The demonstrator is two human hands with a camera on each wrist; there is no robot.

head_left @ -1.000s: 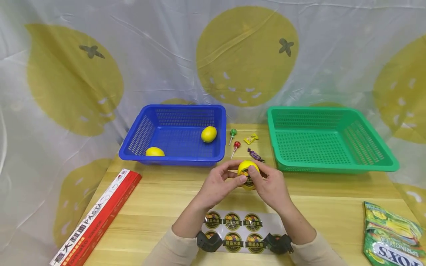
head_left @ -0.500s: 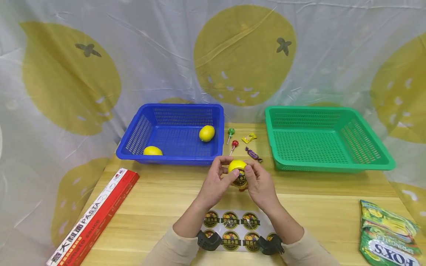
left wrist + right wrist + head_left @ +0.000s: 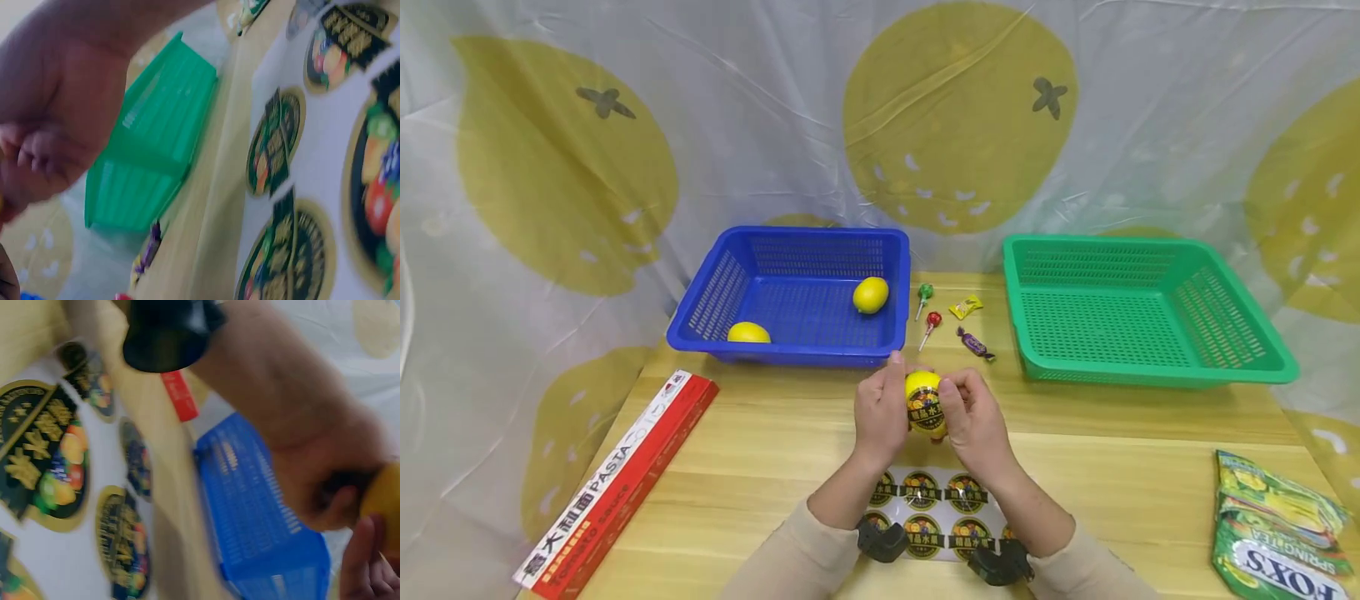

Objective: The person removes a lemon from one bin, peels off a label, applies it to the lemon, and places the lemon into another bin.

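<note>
Both hands hold one yellow lemon [image 3: 922,390] above the wooden table [image 3: 775,442], in front of the blue basket [image 3: 715,292]. A round dark sticker [image 3: 926,414] sits on the lemon's near face. My left hand [image 3: 880,412] cups the lemon's left side with its fingers curled round it. My right hand [image 3: 976,419] grips the right side, thumb at the sticker's edge. In the right wrist view the lemon [image 3: 382,497] shows at the right edge inside the left hand [image 3: 325,487]. Under my wrists lies a sticker sheet [image 3: 936,504] with several matching labels.
Two more lemons [image 3: 870,294] [image 3: 748,332] lie in the blue basket. The green basket [image 3: 1217,317] stands at the right. Between the baskets lie two lollipops [image 3: 924,293] and two candies [image 3: 974,343]. A red pasta box [image 3: 617,483] lies left, a FOXS bag [image 3: 1277,525] right.
Both hands have carried the lemon slightly left and turned it, so the sticker now faces me more squarely. The left hand's fingers have closed more round its side.
</note>
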